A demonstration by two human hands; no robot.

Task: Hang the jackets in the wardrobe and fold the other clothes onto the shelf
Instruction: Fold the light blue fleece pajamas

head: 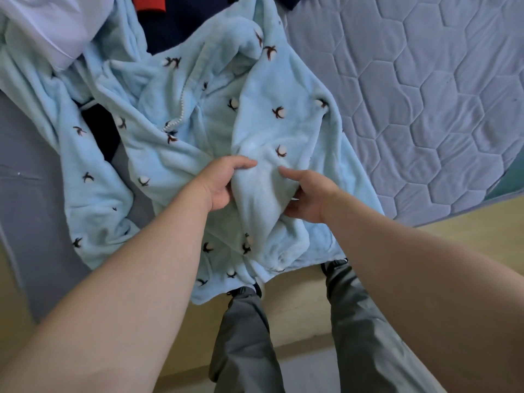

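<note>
Left hand (pixel 224 184) & right hand (pixel 307 198) grip your blue fleece (pixel 283 123) on the bed (pixel 425 109); task looks barely begun, other clothes (pixel 175 26) unsorted.

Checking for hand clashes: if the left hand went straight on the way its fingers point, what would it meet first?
Likely the raised fold of the blue fleece garment that the left hand grips; the right hand lies just beyond, though depth is unclear.
</note>
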